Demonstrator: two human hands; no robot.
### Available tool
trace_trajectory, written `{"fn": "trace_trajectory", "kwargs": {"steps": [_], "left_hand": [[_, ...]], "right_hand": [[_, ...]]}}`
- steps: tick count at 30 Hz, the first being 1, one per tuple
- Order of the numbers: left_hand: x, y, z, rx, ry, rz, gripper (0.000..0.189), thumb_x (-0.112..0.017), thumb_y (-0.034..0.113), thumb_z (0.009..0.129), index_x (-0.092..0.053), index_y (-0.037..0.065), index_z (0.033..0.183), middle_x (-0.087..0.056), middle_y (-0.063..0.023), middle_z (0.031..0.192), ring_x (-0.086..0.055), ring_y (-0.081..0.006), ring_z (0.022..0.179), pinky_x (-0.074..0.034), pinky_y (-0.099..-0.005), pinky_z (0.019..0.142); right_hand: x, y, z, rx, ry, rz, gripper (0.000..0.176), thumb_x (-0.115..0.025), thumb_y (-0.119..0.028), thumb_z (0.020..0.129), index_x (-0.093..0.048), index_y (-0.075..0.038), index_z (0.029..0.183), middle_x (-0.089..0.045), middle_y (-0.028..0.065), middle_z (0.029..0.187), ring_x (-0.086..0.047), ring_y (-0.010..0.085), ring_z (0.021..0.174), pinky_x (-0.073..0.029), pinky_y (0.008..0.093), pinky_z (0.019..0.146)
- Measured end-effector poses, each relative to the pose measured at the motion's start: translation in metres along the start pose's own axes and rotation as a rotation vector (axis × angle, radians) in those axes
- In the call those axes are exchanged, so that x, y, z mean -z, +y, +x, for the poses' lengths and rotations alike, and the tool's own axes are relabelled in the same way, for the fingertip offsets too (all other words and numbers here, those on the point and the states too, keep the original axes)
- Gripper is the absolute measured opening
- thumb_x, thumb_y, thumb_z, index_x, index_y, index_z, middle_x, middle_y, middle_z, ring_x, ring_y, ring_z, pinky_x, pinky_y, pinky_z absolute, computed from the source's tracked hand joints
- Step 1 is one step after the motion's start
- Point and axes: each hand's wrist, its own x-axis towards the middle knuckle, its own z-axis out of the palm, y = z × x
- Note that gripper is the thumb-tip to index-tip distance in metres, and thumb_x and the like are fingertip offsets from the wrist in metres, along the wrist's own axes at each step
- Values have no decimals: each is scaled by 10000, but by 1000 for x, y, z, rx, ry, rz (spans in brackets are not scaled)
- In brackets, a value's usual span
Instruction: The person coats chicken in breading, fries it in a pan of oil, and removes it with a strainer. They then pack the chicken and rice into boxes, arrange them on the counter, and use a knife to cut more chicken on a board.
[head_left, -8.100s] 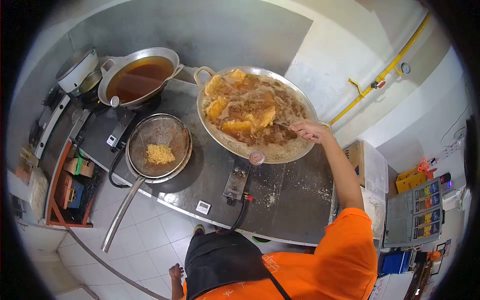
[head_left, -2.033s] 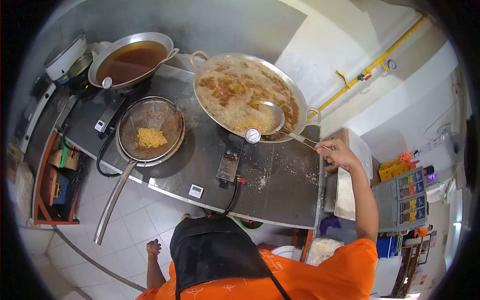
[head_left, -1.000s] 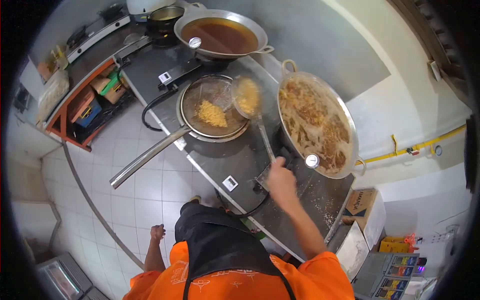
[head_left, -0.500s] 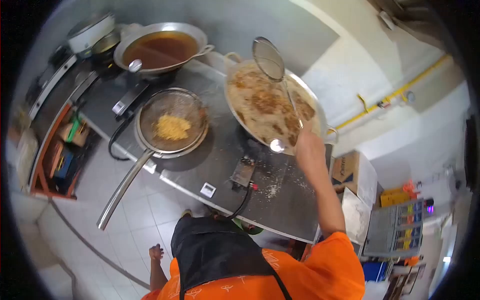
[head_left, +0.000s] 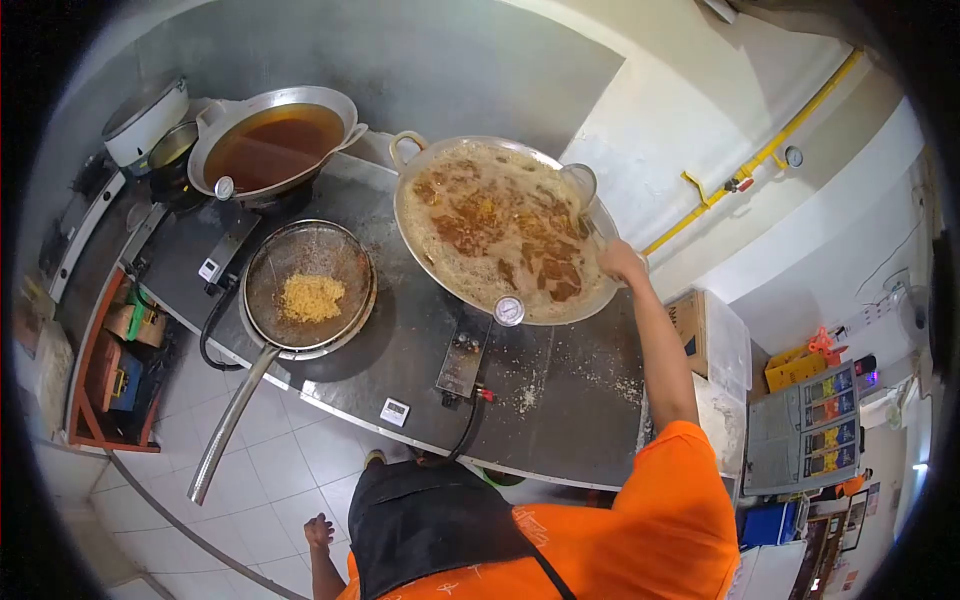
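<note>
My right hand (head_left: 622,262) is closed round the handle of a skimmer (head_left: 580,184), at the right rim of a large wok (head_left: 408,225) of foaming oil. The skimmer's round head is low over the wok's upper right side. Brown pieces float in the foam. Away from the counter, beside the black apron, hangs my left hand (head_left: 319,531); its fingers look curled, but what they hold, if anything, is too small to make out. A long-handled strainer (head_left: 262,290) with yellow crumbs (head_left: 311,298) rests on a bowl at the counter's left part.
A second wok (head_left: 345,104) with brown liquid stands at the back left, near a white pot (head_left: 150,125). Gas burner controls (head_left: 460,360) and a small timer (head_left: 395,411) lie along the counter's front. A yellow pipe (head_left: 720,187) runs along the wall.
The skimmer head has come down from above the wok's back rim to its right side, with my right hand still on the handle. The camera view has shifted.
</note>
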Motion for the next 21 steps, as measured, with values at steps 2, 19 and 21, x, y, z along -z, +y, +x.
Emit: {"fn": "trace_trajectory", "kwargs": {"steps": [2, 19, 21], "left_hand": [[-2, -4, -5, 16, 10, -3, 331, -547, 301, 885, -554, -4, 1014, -638, -115, 795, -567, -176, 568, -388, -307, 440], [-7, -48, -49, 42, 45, -57, 366, -543, 304, 891, -572, -31, 1035, -643, -119, 804, -577, -187, 584, -395, -316, 468], [-5, -46, -47, 41, 36, -67, 369, -544, 303, 892, -573, -33, 1040, -644, -118, 803, -579, -187, 584, -396, -315, 467]], "right_hand": [[-8, 2, 25, -8, -126, 90, 214, -577, -133, 775, -628, 74, 765, -643, 240, 732, -660, 330, 622, -503, 430, 507], [1, -104, 26, -82, -358, 895, 170, -534, -223, 922, -457, -106, 826, -452, -16, 587, -365, 49, 416, -237, 222, 331], [12, -117, 7, -76, -354, 818, 170, -533, -218, 924, -451, -113, 819, -447, -19, 583, -366, 49, 413, -231, 220, 329]]}}
